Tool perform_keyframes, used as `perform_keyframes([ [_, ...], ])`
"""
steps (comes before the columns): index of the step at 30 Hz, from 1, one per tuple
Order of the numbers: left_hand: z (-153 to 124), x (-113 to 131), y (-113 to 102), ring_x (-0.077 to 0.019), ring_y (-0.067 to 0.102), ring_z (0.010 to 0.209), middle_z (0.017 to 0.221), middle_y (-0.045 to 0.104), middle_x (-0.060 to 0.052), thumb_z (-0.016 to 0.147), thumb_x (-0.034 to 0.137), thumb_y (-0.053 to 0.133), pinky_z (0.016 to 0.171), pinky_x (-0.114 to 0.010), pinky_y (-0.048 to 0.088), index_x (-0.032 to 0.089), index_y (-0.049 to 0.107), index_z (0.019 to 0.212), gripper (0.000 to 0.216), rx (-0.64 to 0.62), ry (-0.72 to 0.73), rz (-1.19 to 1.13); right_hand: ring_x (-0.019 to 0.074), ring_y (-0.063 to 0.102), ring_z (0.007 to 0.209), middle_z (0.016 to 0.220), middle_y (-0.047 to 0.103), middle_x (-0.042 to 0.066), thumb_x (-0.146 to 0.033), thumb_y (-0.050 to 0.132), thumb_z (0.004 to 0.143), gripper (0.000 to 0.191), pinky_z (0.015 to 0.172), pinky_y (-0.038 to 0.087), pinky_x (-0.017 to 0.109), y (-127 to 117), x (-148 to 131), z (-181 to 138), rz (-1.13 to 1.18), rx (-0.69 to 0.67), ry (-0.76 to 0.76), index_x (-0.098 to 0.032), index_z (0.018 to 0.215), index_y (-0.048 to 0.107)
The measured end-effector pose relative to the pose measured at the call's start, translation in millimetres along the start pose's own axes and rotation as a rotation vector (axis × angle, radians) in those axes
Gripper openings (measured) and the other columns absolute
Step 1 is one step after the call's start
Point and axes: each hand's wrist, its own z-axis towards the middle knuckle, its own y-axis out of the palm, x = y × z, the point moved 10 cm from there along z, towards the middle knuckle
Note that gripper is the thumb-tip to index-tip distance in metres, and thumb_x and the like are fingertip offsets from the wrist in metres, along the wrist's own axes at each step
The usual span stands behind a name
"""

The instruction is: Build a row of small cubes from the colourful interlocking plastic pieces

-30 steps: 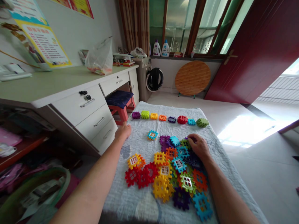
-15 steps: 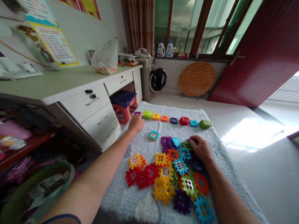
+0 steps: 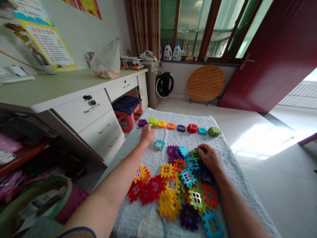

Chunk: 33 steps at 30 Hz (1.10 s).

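Observation:
My left hand (image 3: 147,133) is at the far row of stacked plastic building blocks, its fingers curled and a fingertip at the near edge of the lime green stack (image 3: 153,122). The purple stack (image 3: 142,123) stands just left of it. Nearer me lies a blue window block (image 3: 159,144) on a yellow one. My right hand (image 3: 209,156) rests at the pile's right side, fingers bent around a small purple block (image 3: 196,148), mostly hidden. Beside it lie a green block (image 3: 194,154) and dark blue blocks (image 3: 205,172).
The row continues right with yellow (image 3: 161,124), orange (image 3: 171,126), dark purple (image 3: 181,128), red (image 3: 192,128), blue (image 3: 202,131) and olive green stacks (image 3: 214,132). Loose red (image 3: 148,192) and yellow blocks (image 3: 166,202) lie in front. A cloth (image 3: 138,216) covers the table; a desk (image 3: 54,87) stands left.
My left hand has moved right, from the purple stack to the lime green one, uncovering the purple stack. My right hand stays at the pile. The view has shifted slightly.

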Motion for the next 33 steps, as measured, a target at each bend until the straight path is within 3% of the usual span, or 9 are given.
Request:
perform_keyframes([
  [3, 0.2, -6.0, -0.8, -0.0236, 0.056, 0.114, 0.121, 0.059, -0.015, 0.077, 0.007, 0.047, 0.102, -0.037, 0.042, 0.011, 0.058, 0.117, 0.043, -0.003, -0.025, -0.086, 0.0188, 0.060, 0.068, 0.076, 0.069, 0.004, -0.034, 0.051, 0.076, 0.022, 0.071, 0.048, 0.033, 0.0, -1.1, -0.1, -0.004, 0.003, -0.003, -0.021, 0.082, 0.067],
  [8, -0.5, -20.4, -4.4, -0.0219, 0.060, 0.109, 0.113, 0.065, -0.011, 0.073, 0.012, 0.054, 0.093, -0.031, 0.047, 0.014, 0.062, 0.111, 0.039, -0.148, -0.096, -0.161, 0.0186, 0.060, 0.068, 0.076, 0.069, 0.003, -0.034, 0.051, 0.076, 0.022, 0.071, 0.048, 0.032, -0.3, 0.7, -0.4, 0.013, 0.007, 0.023, -0.021, 0.082, 0.067],
  [14, -34.4, -35.4, -13.6, -0.0207, 0.060, 0.111, 0.117, 0.066, -0.009, 0.077, 0.022, 0.055, 0.089, -0.027, 0.048, 0.016, 0.062, 0.110, 0.035, -0.307, -0.202, -0.346, 0.0178, 0.059, 0.067, 0.076, 0.068, 0.003, -0.035, 0.052, 0.076, 0.023, 0.070, 0.047, 0.032, 1.9, 2.9, -0.9, 0.012, -0.014, 0.022, -0.020, 0.085, 0.067],
  [18, -52.7, -35.8, -22.1, -0.0197, 0.057, 0.114, 0.120, 0.061, -0.008, 0.076, 0.017, 0.053, 0.097, -0.029, 0.046, 0.017, 0.063, 0.106, 0.032, -0.208, -0.099, -0.325, 0.0181, 0.060, 0.070, 0.080, 0.068, 0.004, -0.036, 0.052, 0.077, 0.026, 0.071, 0.048, 0.033, 4.8, 2.9, -0.7, 0.001, -0.050, 0.006, -0.019, 0.088, 0.068],
  [23, -56.3, -25.3, -29.4, -0.0204, 0.058, 0.109, 0.110, 0.061, -0.006, 0.076, 0.016, 0.051, 0.103, -0.032, 0.044, 0.019, 0.065, 0.097, 0.026, -0.091, 0.085, -0.212, 0.0179, 0.060, 0.071, 0.082, 0.068, 0.005, -0.035, 0.052, 0.078, 0.026, 0.072, 0.048, 0.032, 6.0, 0.2, -0.2, -0.021, -0.080, -0.012, -0.019, 0.090, 0.067],
  [33, -49.8, -21.8, -29.9, -0.0207, 0.061, 0.093, 0.099, 0.061, -0.007, 0.075, 0.019, 0.051, 0.094, -0.034, 0.049, 0.017, 0.066, 0.090, 0.022, -0.046, 0.198, -0.172, 0.0180, 0.062, 0.075, 0.084, 0.068, 0.004, -0.029, 0.052, 0.080, 0.020, 0.075, 0.048, 0.032, 5.5, -15.7, -0.8, -0.064, -0.089, -0.096, -0.020, 0.090, 0.067],
])
